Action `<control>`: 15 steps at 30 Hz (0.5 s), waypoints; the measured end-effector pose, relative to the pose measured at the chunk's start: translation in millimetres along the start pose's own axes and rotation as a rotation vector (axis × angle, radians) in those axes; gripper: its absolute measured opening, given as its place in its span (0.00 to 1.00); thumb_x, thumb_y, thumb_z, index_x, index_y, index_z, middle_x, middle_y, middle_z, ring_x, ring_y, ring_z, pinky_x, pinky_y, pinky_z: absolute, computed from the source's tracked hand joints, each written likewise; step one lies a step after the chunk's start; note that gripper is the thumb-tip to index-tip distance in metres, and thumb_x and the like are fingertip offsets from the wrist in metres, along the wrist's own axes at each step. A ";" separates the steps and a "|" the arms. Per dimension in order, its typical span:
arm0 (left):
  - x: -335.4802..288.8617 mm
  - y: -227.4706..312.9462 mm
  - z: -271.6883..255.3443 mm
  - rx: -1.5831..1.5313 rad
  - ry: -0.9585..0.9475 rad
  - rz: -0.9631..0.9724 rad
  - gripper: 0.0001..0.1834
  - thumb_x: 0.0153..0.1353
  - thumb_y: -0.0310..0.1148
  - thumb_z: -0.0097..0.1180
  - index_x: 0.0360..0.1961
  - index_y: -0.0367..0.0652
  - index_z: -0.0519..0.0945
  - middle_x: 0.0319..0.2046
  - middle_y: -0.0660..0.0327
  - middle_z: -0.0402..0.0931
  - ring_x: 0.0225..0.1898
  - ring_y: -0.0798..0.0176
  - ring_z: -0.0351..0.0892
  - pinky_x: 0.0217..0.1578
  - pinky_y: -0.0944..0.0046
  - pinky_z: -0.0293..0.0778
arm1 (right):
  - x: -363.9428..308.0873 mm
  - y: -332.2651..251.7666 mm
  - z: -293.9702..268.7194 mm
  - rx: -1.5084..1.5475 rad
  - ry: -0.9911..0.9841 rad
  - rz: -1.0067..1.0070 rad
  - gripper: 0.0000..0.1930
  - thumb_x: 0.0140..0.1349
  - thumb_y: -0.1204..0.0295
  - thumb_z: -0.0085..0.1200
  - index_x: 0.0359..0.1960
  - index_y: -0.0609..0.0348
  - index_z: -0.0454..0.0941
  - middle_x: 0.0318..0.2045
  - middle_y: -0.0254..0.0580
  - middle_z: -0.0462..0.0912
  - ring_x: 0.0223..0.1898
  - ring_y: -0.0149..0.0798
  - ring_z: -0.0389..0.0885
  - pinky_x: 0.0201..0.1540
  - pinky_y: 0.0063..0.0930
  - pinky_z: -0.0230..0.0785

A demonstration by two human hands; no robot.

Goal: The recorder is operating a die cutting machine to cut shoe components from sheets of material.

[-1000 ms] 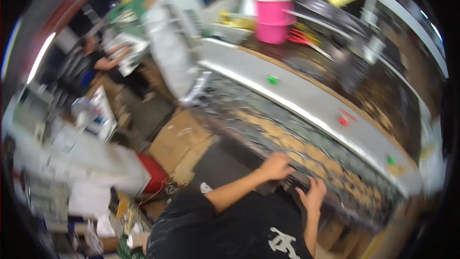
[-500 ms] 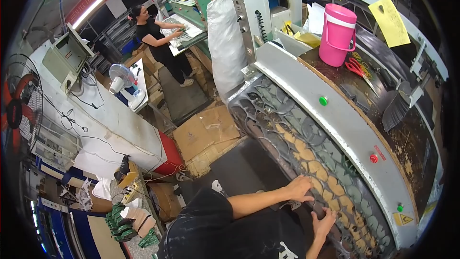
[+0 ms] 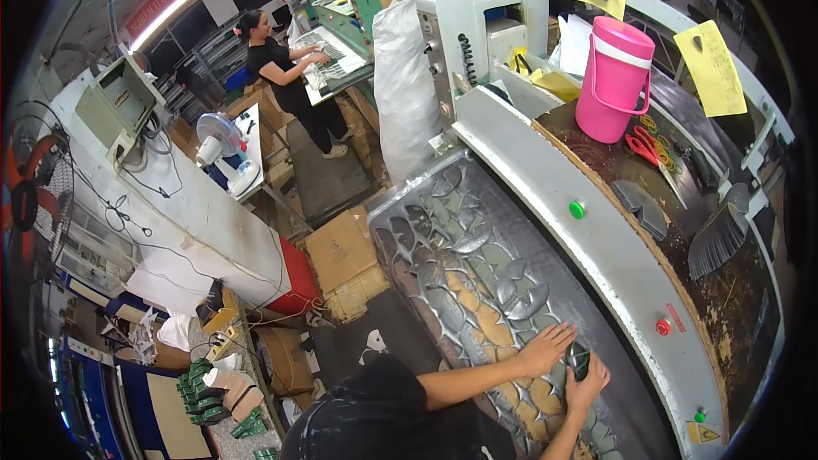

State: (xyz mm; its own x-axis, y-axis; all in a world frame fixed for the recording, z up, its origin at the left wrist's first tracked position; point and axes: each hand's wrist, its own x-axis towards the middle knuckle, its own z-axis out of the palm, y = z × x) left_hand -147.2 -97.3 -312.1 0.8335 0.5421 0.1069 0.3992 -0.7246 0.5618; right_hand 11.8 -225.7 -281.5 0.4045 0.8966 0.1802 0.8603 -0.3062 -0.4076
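My left hand (image 3: 545, 351) lies on the cut-up sheet (image 3: 467, 290), its fingers stretched out flat toward a small dark green curved piece (image 3: 578, 359). My right hand (image 3: 588, 385) is closed about the near right side of that piece, thumb and fingers at its edges. Whether the piece is a cutting die or a cut part is too small to tell. Curved cut-outs run all over the sheet, showing tan, grey and green patches. Under it is a dark flat machine bed (image 3: 554, 247).
A grey curved machine beam (image 3: 545, 179) with green and red buttons runs along the right. On its top stand a pink jug (image 3: 615, 81), red scissors (image 3: 654, 158) and stacked dark pieces (image 3: 716, 238). A co-worker (image 3: 294, 77) stands at another table. Flattened cardboard (image 3: 345, 247) covers the floor.
Both hands have moved rightward and farther over the bed, and the dark green piece now shows between them. A wide dark strip of bed has come into view between sheet and beam.
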 end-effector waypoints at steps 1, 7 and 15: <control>-4.0 0.0 -0.5 0.000 -0.001 -0.003 0.35 0.76 0.33 0.49 0.80 0.32 0.59 0.84 0.45 0.50 0.85 0.41 0.46 0.82 0.43 0.46 | -6.2 -1.1 2.8 0.047 0.024 0.017 0.38 0.52 0.67 0.74 0.67 0.62 0.76 0.60 0.54 0.81 0.63 0.61 0.75 0.73 0.56 0.57; -7.4 -4.9 -0.7 -0.007 0.024 0.004 0.33 0.76 0.34 0.50 0.78 0.34 0.64 0.83 0.46 0.53 0.85 0.42 0.46 0.82 0.43 0.46 | -40.6 -31.3 -2.5 0.119 0.270 0.069 0.33 0.54 0.72 0.75 0.62 0.63 0.74 0.57 0.58 0.80 0.60 0.62 0.76 0.68 0.56 0.64; -32.1 70.2 -34.2 -0.747 -0.090 0.001 0.25 0.78 0.44 0.55 0.67 0.39 0.76 0.59 0.46 0.80 0.62 0.41 0.78 0.65 0.45 0.72 | -121.5 -39.1 5.3 0.877 0.641 0.448 0.30 0.69 0.78 0.68 0.67 0.63 0.64 0.65 0.58 0.74 0.62 0.46 0.78 0.66 0.35 0.74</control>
State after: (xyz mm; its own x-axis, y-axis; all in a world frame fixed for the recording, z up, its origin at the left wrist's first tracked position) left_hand -159.0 -151.0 -248.0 0.8745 0.4815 0.0583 0.0597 -0.2262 0.9723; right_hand -72.6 -320.9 -292.2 0.9142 0.3632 0.1796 0.1946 -0.0046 -0.9809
